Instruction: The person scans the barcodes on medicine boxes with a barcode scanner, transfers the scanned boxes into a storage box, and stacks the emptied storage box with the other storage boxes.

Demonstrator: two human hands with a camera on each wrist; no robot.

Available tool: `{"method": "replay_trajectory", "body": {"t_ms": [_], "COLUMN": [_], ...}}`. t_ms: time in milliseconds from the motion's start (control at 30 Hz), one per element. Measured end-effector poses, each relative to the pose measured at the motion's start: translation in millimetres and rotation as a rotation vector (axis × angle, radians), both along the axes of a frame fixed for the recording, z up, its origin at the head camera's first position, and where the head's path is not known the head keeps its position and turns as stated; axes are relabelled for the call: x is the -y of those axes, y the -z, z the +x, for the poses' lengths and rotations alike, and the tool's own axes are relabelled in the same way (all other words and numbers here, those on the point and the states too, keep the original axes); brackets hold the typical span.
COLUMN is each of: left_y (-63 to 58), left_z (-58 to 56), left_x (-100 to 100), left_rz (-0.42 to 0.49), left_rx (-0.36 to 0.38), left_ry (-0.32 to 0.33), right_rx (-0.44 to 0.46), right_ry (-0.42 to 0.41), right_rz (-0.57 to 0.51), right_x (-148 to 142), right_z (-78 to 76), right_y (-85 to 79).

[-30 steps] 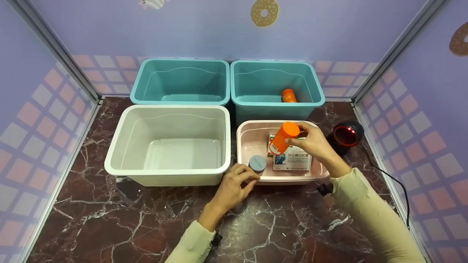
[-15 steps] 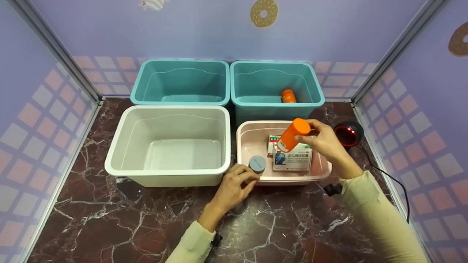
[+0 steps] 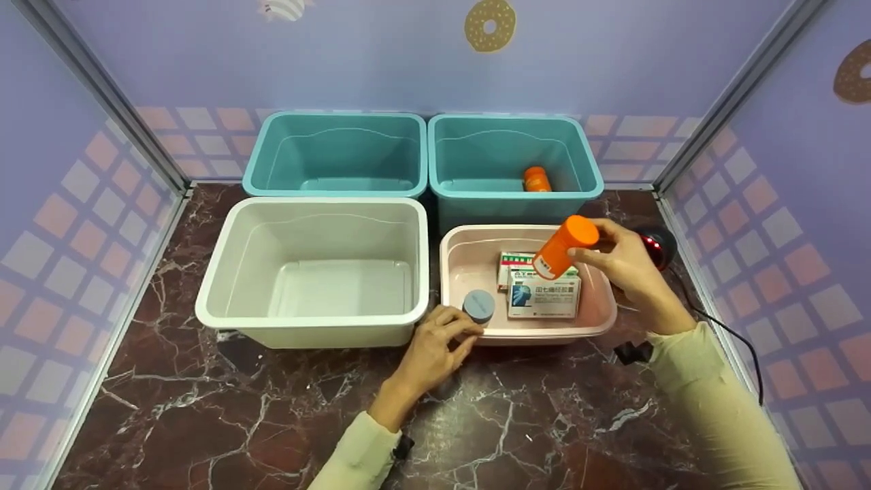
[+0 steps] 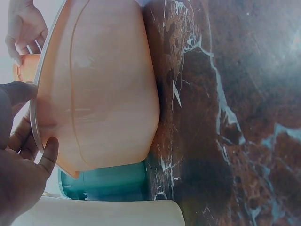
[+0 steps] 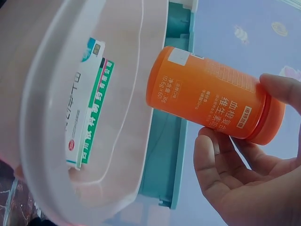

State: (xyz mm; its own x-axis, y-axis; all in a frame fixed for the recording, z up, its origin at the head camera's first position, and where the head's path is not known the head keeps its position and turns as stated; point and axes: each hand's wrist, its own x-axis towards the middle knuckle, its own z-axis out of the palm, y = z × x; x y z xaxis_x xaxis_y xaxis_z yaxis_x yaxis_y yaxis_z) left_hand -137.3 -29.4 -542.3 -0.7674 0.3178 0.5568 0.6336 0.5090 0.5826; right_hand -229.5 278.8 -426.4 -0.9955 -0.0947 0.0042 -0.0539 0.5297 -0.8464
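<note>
My right hand [image 3: 622, 262] holds an orange pill bottle [image 3: 563, 246] near its cap, tilted above the right part of the pink bin [image 3: 466, 235]. In the right wrist view, the label of the bottle [image 5: 207, 94] faces the camera. My left hand [image 3: 432, 347] grips the rim at the bin's near left corner, fingers on both sides of the wall in the left wrist view. Beside those fingers, inside the bin, stands a container with a grey-blue round lid [image 3: 479, 305]. White medicine boxes [image 3: 544, 296] lie in the bin, partly overlapping.
A white bin [image 3: 340, 321] stands to the left. Behind are two teal bins [image 3: 333, 192]; the right one holds another orange bottle [image 3: 537, 179]. A black scanner [image 3: 659, 246] with red lights and a cable [image 3: 738, 333] sits at right, partly hidden by my right hand.
My right hand has carried the orange bottle to the right and slightly away, toward the scanner, uncovering more of the boxes. My left hand has stayed put.
</note>
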Motion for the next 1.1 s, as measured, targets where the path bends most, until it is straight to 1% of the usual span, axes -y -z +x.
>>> {"method": "replay_trajectory", "body": {"t_ms": [367, 500, 600, 700, 800, 933, 1100], "left_y": [-0.9, -1.1, -1.1, -1.0, -0.6, 0.4, 0.8], "left_z": [-0.7, -1.4, -1.5, -0.9, -0.1, 0.4, 0.1], "left_x": [0.4, 0.5, 0.6, 0.6, 0.7, 0.6, 0.5], "left_rz": [-0.001, 0.007, 0.01, 0.009, 0.008, 0.006, 0.008], "left_rx": [-0.013, -0.013, -0.01, -0.005, -0.005, -0.006, -0.004], "left_ry": [0.002, 0.004, 0.003, 0.004, 0.003, 0.002, 0.003], "right_rx": [-0.052, -0.059, -0.041, 0.005, 0.041, 0.03, 0.005], "right_ry": [0.065, 0.091, 0.117, 0.138, 0.148, 0.156, 0.189], "right_rz": [-0.064, -0.091, -0.095, -0.082, -0.098, -0.126, -0.098], "right_x": [-22.0, -30.1, -36.3, -42.7, -48.3, -55.0, -64.7], "right_z": [-2.1, -3.7, -3.8, -2.2, -0.2, 1.0, 1.7], "right_y": [-2.8, -3.1, -2.8, -2.7, -3.3, -4.9, -7.4]}}
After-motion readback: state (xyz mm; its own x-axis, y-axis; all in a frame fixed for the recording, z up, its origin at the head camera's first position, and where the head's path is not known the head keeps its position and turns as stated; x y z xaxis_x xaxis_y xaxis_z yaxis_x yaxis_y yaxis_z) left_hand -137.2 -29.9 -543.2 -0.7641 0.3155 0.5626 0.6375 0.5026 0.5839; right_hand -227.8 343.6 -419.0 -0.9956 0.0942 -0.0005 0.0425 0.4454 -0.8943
